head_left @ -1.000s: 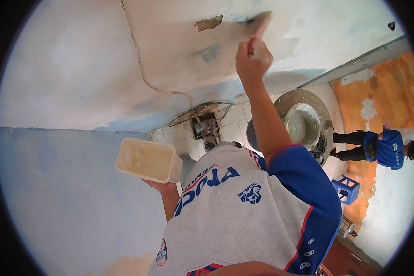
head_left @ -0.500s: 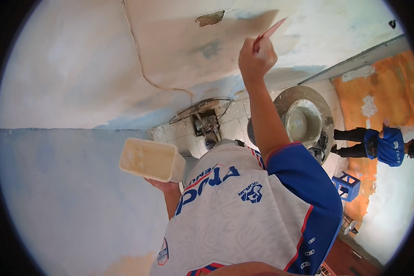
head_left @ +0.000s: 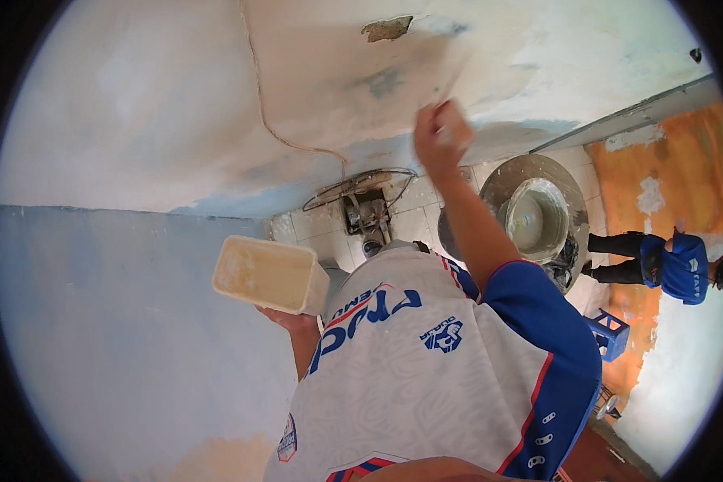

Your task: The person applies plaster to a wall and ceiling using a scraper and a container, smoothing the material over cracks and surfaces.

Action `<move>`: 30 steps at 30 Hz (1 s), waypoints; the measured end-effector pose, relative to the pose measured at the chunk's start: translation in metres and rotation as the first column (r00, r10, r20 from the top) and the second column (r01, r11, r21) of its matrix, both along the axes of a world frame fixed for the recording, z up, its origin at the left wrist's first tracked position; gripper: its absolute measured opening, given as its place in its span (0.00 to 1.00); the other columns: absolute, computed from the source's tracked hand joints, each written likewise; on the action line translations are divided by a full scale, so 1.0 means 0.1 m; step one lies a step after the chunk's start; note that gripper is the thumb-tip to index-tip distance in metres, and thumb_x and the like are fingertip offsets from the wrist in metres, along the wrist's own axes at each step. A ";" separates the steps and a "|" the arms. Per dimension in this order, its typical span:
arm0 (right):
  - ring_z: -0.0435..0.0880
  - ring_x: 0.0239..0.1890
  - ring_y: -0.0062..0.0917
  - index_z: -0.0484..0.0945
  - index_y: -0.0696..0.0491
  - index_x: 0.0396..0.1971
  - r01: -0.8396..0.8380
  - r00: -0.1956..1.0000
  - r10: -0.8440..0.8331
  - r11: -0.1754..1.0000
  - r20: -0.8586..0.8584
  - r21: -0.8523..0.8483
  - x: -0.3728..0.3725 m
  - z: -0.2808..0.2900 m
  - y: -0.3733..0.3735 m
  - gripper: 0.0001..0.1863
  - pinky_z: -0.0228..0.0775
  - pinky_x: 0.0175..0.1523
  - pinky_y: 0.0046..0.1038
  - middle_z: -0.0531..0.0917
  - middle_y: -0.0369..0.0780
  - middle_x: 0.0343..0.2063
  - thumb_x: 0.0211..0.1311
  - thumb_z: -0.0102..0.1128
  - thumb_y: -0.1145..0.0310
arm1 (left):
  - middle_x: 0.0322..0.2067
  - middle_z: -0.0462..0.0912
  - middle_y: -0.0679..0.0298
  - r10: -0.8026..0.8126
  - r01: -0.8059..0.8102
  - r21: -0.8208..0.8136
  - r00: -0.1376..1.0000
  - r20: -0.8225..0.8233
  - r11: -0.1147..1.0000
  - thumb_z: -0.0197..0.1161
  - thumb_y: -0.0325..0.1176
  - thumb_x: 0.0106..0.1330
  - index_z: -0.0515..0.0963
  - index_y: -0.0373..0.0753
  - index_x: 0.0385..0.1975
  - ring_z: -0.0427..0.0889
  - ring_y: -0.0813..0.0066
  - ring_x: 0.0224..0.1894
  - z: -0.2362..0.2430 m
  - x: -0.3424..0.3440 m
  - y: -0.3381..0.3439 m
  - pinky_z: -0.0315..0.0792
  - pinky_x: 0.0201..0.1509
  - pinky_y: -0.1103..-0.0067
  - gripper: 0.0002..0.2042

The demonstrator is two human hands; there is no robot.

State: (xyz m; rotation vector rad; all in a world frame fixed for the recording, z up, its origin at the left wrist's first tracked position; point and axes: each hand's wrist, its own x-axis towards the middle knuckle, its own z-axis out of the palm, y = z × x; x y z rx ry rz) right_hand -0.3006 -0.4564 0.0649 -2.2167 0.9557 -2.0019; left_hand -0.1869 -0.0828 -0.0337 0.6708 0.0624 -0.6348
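My left hand point(head_left: 289, 320) grips a cream rectangular plastic tub point(head_left: 318, 283) from beneath and behind, its mouth tilted up and smears of pale paste inside. My right hand point(head_left: 442, 145) is raised in front of the wall point(head_left: 313, 80), fingers closed round a thin flat blade, seemingly a putty knife point(head_left: 451, 82). Motion smears both hand and blade, so whether the blade touches the wall cannot be told. The wall there is patchy white and beige, with a chipped hole point(head_left: 387, 29) above the hand.
A whitish-coated basin point(head_left: 538, 221) stands on a round base to the right. On the tiled floor are a motor-like machine point(head_left: 367, 214) and looped cable. A cord point(head_left: 261, 104) runs down the wall. Further right are a blue stool point(head_left: 610, 333) and a person in blue point(head_left: 683, 269).
My right hand has come down slightly and turned the putty knife, now blurred by motion. The tub stays in my left hand. The whole view has shifted a little.
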 end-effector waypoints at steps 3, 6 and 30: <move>0.69 0.13 0.36 0.65 0.54 0.15 0.129 0.986 -0.136 0.989 0.100 0.072 -0.12 0.41 -0.47 0.16 0.63 0.21 0.33 0.70 0.42 0.14 0.55 0.63 0.79 | 0.63 0.75 0.63 -0.004 0.004 0.015 1.000 0.014 1.000 0.47 0.61 0.73 0.66 0.47 0.69 0.77 0.58 0.62 0.03 0.00 0.00 0.75 0.63 0.57 0.32; 0.72 0.17 0.38 0.69 0.54 0.17 -0.029 0.998 0.021 0.986 -0.052 -0.162 0.22 0.33 -0.65 0.12 0.67 0.24 0.35 0.72 0.42 0.16 0.51 0.63 0.79 | 0.59 0.77 0.58 0.050 -0.045 0.086 0.997 -0.064 0.995 0.40 0.61 0.75 0.65 0.41 0.66 0.82 0.58 0.56 0.27 -0.06 -0.15 0.83 0.54 0.59 0.32; 0.78 0.22 0.37 0.72 0.53 0.20 -0.471 0.879 0.468 0.882 -0.089 -0.017 0.32 -0.10 0.34 0.10 0.72 0.28 0.36 0.78 0.42 0.21 0.49 0.66 0.81 | 0.64 0.74 0.62 0.057 -0.081 0.178 0.989 0.139 0.981 0.44 0.61 0.75 0.65 0.46 0.70 0.76 0.58 0.63 0.26 -0.06 -0.24 0.74 0.65 0.59 0.32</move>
